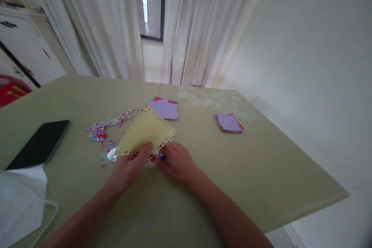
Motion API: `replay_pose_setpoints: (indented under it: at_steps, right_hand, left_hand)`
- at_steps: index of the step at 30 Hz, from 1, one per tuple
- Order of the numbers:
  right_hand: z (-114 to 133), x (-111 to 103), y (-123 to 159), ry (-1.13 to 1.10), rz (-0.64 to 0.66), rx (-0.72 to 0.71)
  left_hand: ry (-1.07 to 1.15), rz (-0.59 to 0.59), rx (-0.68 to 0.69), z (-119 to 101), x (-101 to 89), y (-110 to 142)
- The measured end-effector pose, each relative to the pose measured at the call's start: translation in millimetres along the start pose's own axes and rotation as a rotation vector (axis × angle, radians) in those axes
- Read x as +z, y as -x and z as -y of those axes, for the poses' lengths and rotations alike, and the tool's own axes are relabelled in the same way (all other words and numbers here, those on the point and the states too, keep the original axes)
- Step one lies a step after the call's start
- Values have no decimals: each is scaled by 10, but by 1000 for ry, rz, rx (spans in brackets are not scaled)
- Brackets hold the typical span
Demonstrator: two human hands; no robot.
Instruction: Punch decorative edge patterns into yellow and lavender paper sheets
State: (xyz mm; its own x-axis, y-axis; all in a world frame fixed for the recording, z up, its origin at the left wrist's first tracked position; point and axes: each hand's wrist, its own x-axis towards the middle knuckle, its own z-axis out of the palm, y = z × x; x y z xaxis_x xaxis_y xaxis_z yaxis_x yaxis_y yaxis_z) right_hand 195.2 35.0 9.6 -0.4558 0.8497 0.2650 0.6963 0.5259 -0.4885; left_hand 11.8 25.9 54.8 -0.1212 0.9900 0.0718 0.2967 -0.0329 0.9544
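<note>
My left hand (132, 168) is closed on a square of yellow paper (147, 130), thumb on top and fingers beneath. Small holes run along the paper's edges. At its near right edge, my right hand (177, 161) grips a small purple hole punch (162, 155), mostly hidden by the fingers and the paper. Below the paper's left corner lies a shiny clear or silvery piece (112, 154), partly covered. Tiny coloured paper cut-outs (109, 125) are scattered to the left of the sheet.
Behind the yellow sheet lie loose purple and red papers (164, 108). A stack of papers with punched edges (229, 123) sits to the right. A black phone (39, 143) and a white face mask (21, 205) lie on the left of the green table (255, 178).
</note>
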Motion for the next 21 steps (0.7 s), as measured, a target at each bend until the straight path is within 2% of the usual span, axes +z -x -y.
replay_pose_setpoints:
  at_steps: [5, 7, 10, 12, 17, 21]
  right_hand:
    - [-124, -85, 14, -582, -230, 158]
    - [-159, -119, -5, -796, -282, 233]
    - [-163, -150, -31, -1091, -264, 340]
    - [-136, -161, -34, -1213, -234, 381]
    - [-30, -189, -18, -1415, -160, 437]
    - [13, -220, -22, -1499, -156, 492]
  left_hand:
    - [88, 14, -125, -79, -5, 34]
    - [72, 17, -140, -108, -18, 45]
    - [49, 19, -137, -115, -41, 43]
    - [47, 19, -122, -103, -53, 33]
    - [40, 3, -75, -33, -68, 15]
    - [38, 3, -125, 25, -69, 5]
